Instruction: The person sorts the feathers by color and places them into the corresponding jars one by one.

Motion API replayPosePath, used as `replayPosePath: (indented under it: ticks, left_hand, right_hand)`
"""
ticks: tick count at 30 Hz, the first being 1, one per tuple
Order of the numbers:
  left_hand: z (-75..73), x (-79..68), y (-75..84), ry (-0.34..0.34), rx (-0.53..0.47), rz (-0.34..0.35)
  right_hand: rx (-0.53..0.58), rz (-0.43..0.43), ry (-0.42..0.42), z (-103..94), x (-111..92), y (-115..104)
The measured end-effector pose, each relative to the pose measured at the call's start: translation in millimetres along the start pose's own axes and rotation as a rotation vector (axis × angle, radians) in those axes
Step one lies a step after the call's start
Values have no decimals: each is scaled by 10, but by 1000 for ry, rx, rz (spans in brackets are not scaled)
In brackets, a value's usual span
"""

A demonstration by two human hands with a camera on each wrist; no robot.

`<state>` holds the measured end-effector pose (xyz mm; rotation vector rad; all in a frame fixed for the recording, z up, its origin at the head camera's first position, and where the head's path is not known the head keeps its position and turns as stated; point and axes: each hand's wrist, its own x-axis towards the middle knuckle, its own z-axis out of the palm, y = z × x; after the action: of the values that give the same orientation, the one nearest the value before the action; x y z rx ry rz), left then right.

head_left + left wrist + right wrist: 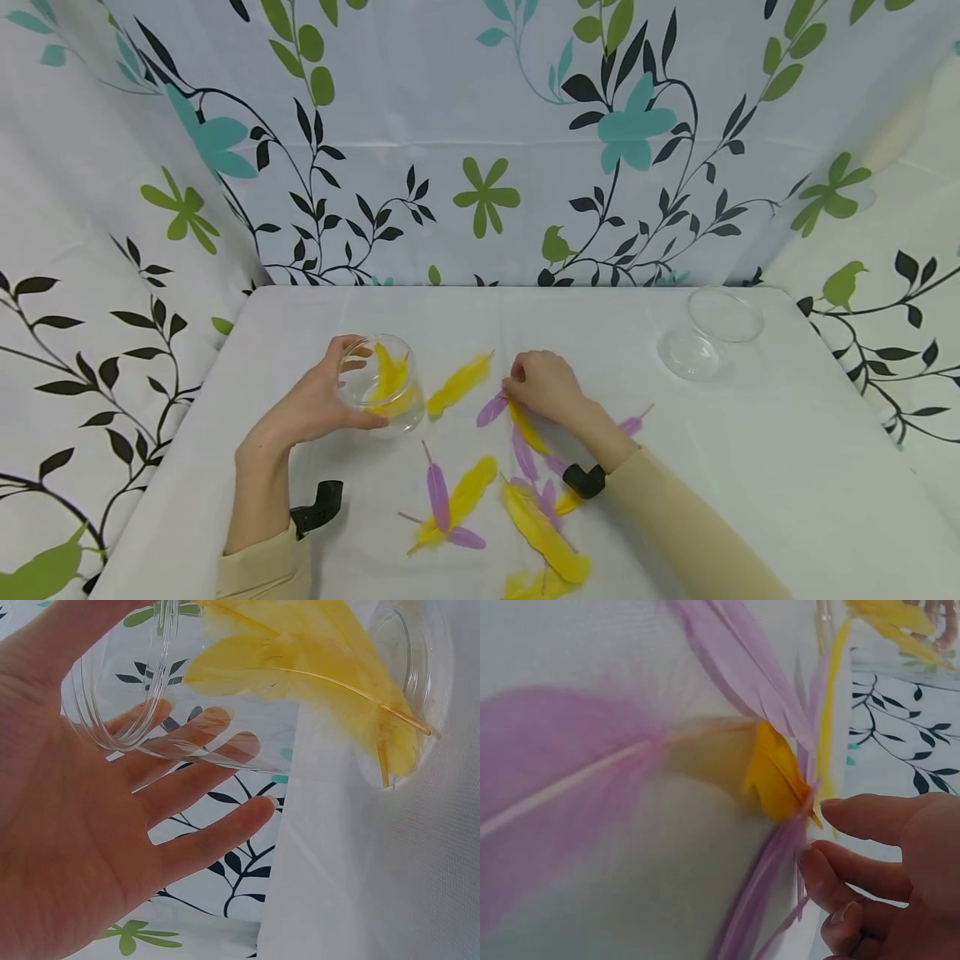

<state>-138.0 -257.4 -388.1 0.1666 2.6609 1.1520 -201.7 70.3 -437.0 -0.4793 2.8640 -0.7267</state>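
My left hand [318,400] grips a clear glass jar [405,417] from its left side, thumb at the front and fingers spread behind the wall. Yellow feathers [315,671] lie inside the jar, their quills toward its base. To the right, my right hand [547,387] is low over the table among loose feathers. Its thumb and index fingertips are slightly apart at the quill end of a yellow feather [776,776]. Purple feathers [742,660] lie around that one, and a purple feather [491,409] pokes out left of the hand.
A lone yellow feather [461,383] lies between jar and right hand. Nearer the front are crossed yellow and purple feathers [438,496], with a larger yellow feather [543,533] beside them. At the back right of the white table [787,467] stand a clear glass jar [690,357] and a clear round lid [726,315].
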Motion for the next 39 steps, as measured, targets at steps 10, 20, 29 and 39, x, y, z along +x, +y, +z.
replayPosePath:
  ticks: [10,20,29,39]
  left_hand:
    - [20,30,20,-1,8,-4]
    - [10,22,9,-3,12,-13]
    - [1,2,20,0,14,-14]
    - [3,-13,29,-6,2,-11]
  right_hand:
    - [21,40,-28,74,52,-2]
    - [137,50,33,18,7,-34]
    - [219,6,117,-129,-14,-125]
    - [344,-53,228,-249,-46,-228]
